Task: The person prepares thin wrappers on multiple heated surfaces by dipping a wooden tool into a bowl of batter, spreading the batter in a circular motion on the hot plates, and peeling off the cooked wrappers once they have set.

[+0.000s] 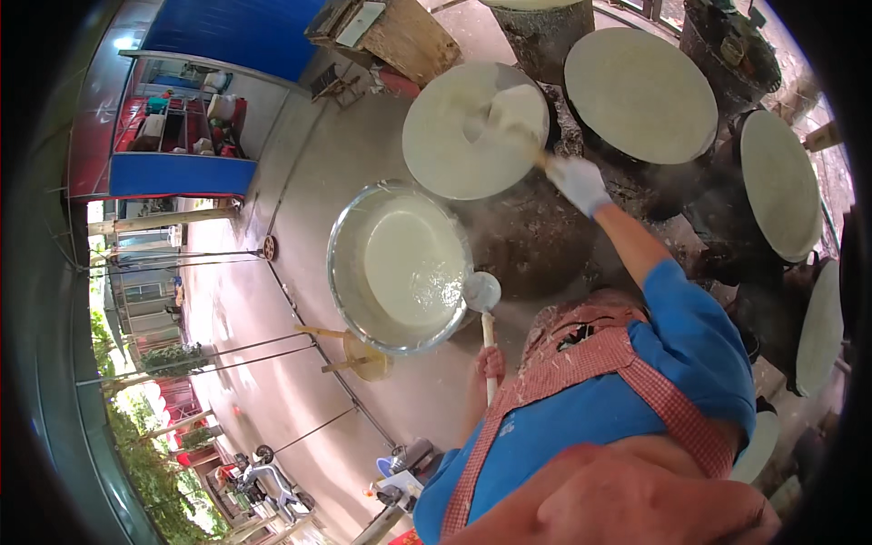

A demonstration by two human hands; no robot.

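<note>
My left hand (pixel 490 363), bare, is closed around the pale handle of a round metal ladle (pixel 481 291). The ladle's bowl is at the rim of a large metal basin (pixel 338 293) holding creamy white batter (pixel 409 262). My right hand (pixel 578 182), in a white glove, grips a wooden-handled spreader (pixel 521 136), its working end blurred by motion. This spreader is over a round griddle (pixel 470 170) coated with pale batter. Bare patches of the griddle show near its middle and upper edge, and a thicker pale area lies beside the spreader.
More round griddles with pale layers, one upper right (pixel 640 95) and another at right (pixel 780 184), stand around me on dark drum-like stoves. A yellowish bucket (pixel 368 357) with wooden sticks is beside the basin. A wooden box (pixel 412 37) stands beyond; a dark bin (pixel 729 58) is upper right.
</note>
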